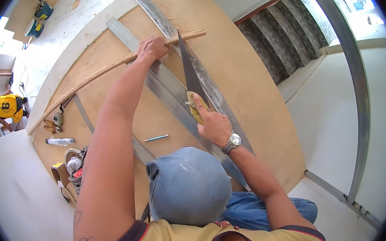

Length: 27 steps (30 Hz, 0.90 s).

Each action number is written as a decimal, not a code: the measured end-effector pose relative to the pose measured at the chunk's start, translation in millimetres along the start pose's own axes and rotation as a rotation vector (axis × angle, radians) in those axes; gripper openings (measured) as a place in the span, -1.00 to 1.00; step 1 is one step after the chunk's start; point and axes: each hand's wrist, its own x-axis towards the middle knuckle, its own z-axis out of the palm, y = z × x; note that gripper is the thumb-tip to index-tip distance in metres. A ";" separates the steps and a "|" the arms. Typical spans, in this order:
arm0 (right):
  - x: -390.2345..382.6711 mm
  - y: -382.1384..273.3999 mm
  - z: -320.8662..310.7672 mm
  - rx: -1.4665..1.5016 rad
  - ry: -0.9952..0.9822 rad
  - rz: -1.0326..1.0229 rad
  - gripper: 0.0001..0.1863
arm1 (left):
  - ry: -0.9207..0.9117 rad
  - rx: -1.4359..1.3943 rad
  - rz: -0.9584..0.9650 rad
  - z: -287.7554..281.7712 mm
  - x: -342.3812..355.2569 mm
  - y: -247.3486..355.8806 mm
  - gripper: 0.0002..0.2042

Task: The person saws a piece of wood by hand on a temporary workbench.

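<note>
My left hand is closed over a long, thin wooden strip, pressing it down across metal channels. In my right hand is a handsaw with a yellowish handle, the index finger laid along the handle's side. The dark blade points away from me and crosses the strip just right of my left hand, close to the strip's right end. Sawdust is scattered on the tan board around that end.
A pencil lies left of the channels. Further left are a tape measure, a wrapped roll and a corded tool. My bent knee is in front. A person in yellow works far left. Metal framing rises right.
</note>
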 end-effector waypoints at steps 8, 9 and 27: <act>38.5 16.9 -0.1 -0.056 0.233 -0.037 0.06 | -0.023 -0.023 0.003 0.2 2.4 7.9 -0.65; 24.0 10.6 4.4 -0.040 0.156 -0.022 0.05 | 0.001 -0.017 0.000 -1.2 1.1 1.9 -0.64; 84.5 37.7 -35.3 -0.109 0.262 0.006 0.08 | 0.049 -0.054 0.036 15.8 10.6 16.1 -0.66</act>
